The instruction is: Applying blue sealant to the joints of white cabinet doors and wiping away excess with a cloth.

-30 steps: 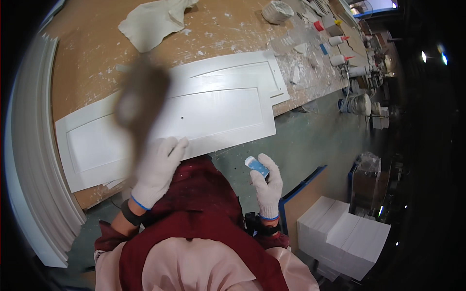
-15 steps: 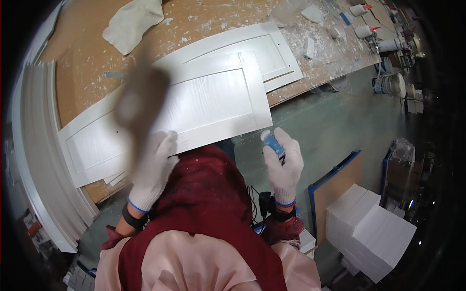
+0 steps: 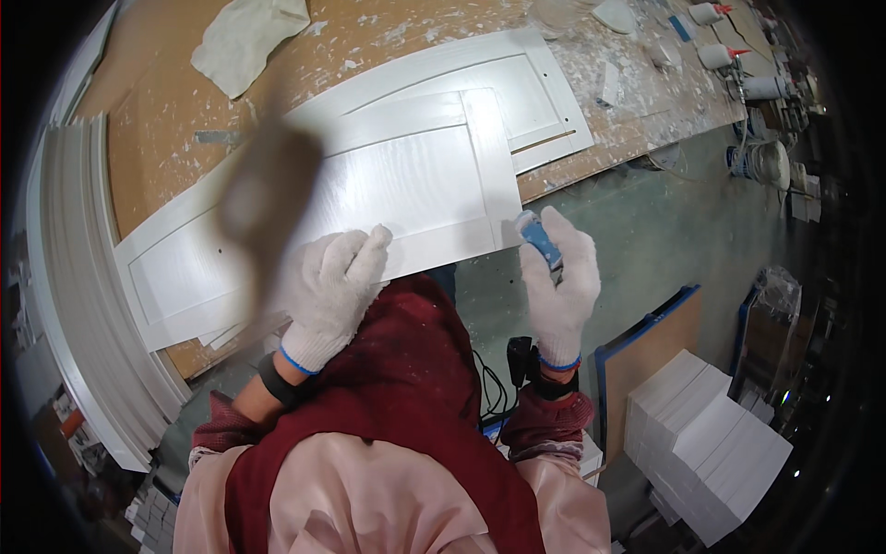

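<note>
A white framed panel [image 3: 406, 194] lies tilted across the workbench, its right corner jutting past the bench edge. Beneath and behind it is a second white panel [image 3: 540, 88] with small holes at its right end. My left hand [image 3: 334, 294], in a white knit glove, rests at the near edge of the top panel with its fingers apart, holding nothing I can see. My gloved right hand [image 3: 563, 286] pinches a small blue block [image 3: 540, 240] smeared with white, close to the panel's right corner. A blurred brown shape near the camera hides part of the panel.
The brown workbench [image 3: 152, 152] is spotted with white. A pale cloth [image 3: 249, 42] lies on it, and white glue bottles [image 3: 715, 57] with red tips stand far right. Long white strips [image 3: 83, 277] are stacked left. White boards [image 3: 701, 443] are piled right, beside a blue-edged board [image 3: 651, 365].
My left hand has moved right along the panel's near edge. My right hand has shifted slightly right and up with the blue block, coming near the panel's corner.
</note>
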